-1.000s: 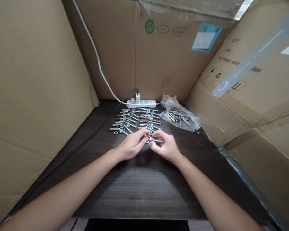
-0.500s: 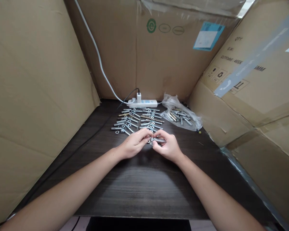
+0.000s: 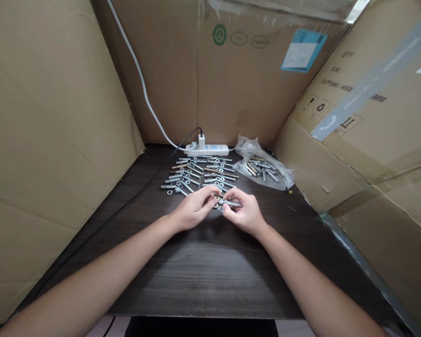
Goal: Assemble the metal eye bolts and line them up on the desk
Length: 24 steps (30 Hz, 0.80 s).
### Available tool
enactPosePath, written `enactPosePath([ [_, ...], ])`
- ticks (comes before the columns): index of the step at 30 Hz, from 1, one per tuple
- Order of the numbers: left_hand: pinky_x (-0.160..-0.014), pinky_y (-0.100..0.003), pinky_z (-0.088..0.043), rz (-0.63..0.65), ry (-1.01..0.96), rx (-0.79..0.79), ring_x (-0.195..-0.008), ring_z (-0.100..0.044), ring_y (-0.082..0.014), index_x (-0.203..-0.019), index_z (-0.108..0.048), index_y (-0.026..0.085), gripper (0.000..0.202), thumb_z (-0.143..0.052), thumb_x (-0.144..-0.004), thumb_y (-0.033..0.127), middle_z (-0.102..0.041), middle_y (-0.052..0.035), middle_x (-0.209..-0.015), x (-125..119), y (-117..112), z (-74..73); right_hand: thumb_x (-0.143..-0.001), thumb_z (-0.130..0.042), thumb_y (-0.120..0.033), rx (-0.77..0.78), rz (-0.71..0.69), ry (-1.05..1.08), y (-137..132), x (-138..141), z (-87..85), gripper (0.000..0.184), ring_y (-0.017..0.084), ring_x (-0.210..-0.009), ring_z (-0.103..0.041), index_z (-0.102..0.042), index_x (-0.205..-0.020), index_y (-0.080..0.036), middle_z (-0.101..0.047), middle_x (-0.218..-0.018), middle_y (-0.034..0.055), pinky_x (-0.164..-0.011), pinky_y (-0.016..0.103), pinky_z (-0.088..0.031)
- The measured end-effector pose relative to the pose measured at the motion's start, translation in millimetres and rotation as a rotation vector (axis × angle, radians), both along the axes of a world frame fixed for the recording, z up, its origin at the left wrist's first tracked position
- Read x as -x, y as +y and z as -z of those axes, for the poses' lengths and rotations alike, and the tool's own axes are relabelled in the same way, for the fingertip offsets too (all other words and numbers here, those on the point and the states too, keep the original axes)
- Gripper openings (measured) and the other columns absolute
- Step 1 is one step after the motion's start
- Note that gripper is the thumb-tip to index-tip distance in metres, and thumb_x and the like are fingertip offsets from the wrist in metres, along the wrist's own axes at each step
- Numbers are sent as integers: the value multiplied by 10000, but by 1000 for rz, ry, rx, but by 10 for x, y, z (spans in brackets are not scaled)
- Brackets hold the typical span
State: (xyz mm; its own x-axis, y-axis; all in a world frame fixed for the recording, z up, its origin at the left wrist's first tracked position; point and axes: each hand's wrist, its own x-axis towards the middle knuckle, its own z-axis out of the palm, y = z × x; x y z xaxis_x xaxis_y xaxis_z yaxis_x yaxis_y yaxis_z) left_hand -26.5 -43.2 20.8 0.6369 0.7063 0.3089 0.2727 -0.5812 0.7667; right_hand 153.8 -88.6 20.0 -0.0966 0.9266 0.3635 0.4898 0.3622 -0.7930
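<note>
Over the dark wooden table (image 3: 203,276), my left hand (image 3: 192,211) and my right hand (image 3: 244,214) meet fingertip to fingertip. Between them is a silver anchor bolt (image 3: 228,203) lying sideways. My right hand's fingers are closed round its sleeve end. My left hand pinches the small nut or washer at its other end. Just beyond the hands, several more silver bolts and loose washers (image 3: 196,174) lie in rows on the table.
A clear plastic bag of bolts (image 3: 263,169) lies at the back right. A white power strip (image 3: 207,150) with a plugged charger and white cable sits against the back. Cardboard walls (image 3: 49,131) close in the left, back and right sides.
Both hands stay together on the bolt with only small finger shifts. The view has drifted very slightly.
</note>
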Motion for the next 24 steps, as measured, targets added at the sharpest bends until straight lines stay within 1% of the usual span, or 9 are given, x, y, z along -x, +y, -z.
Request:
enactPosePath([
  [3,-650,-219,-386,-2,-30,-70,-687,-453,-105,-1028,-538,177,191,-420,-909,269,-542,-16,-867,3,-4,4,-694,-579,-238,-5,1,9,-1,7,-4,109,54,-416,-310,-537,-772,-173,-419,-491,-74,-430,189,-271],
  [7,-726,-233,-405,59,-35,-145,-773,-499,-122,-1034,-566,185,221,-387,-924,254,-543,-31,-896,8,3,-7,-694,-575,-243,-5,10,7,1,12,-14,105,54,-414,-298,-543,-764,-172,-417,-484,-75,-426,190,-265],
  [10,-758,-234,-408,73,-23,-118,-819,-527,-129,-1019,-562,179,219,-380,-930,261,-570,-33,-923,5,9,-17,-692,-576,-241,-5,9,6,2,10,-16,104,56,-415,-301,-548,-764,-172,-418,-483,-74,-429,191,-266],
  [12,-744,-228,-405,78,11,-79,-807,-535,-128,-975,-560,172,213,-378,-931,273,-585,-25,-906,6,16,-16,-692,-576,-236,-1,0,8,-2,11,-18,98,55,-415,-307,-548,-761,-171,-421,-487,-73,-428,190,-266],
  [16,-651,-212,-375,113,96,-31,-677,-496,-105,-785,-531,154,285,-344,-943,300,-545,8,-739,19,35,0,-695,-575,-230,-5,-14,-4,-9,15,-24,88,54,-418,-311,-544,-749,-168,-419,-488,-71,-426,185,-263],
  [18,-634,-211,-366,126,112,-16,-652,-476,-100,-744,-510,152,311,-329,-947,303,-520,15,-706,22,38,6,-698,-576,-236,-4,-16,-9,-8,13,-19,94,55,-420,-316,-543,-752,-167,-419,-487,-71,-428,184,-266],
  [19,-641,-213,-369,122,109,-10,-663,-477,-102,-765,-514,152,297,-331,-945,301,-524,13,-721,22,35,6,-700,-577,-238,-2,-16,-9,-6,11,-14,97,55,-421,-319,-544,-757,-166,-423,-491,-71,-430,184,-268],
  [21,-657,-216,-377,92,76,1,-689,-482,-108,-865,-528,157,232,-354,-937,293,-539,7,-773,15,23,1,-703,-577,-239,0,-19,-7,0,5,-1,102,55,-426,-321,-548,-768,-165,-429,-499,-69,-434,184,-268],
  [24,-677,-224,-392,48,-21,6,-724,-486,-115,-995,-527,167,183,-396,-919,271,-555,-9,-849,-3,5,-2,-703,-582,-236,-4,-13,-5,8,0,16,106,54,-427,-309,-549,-774,-164,-418,-495,-72,-439,185,-265],
])
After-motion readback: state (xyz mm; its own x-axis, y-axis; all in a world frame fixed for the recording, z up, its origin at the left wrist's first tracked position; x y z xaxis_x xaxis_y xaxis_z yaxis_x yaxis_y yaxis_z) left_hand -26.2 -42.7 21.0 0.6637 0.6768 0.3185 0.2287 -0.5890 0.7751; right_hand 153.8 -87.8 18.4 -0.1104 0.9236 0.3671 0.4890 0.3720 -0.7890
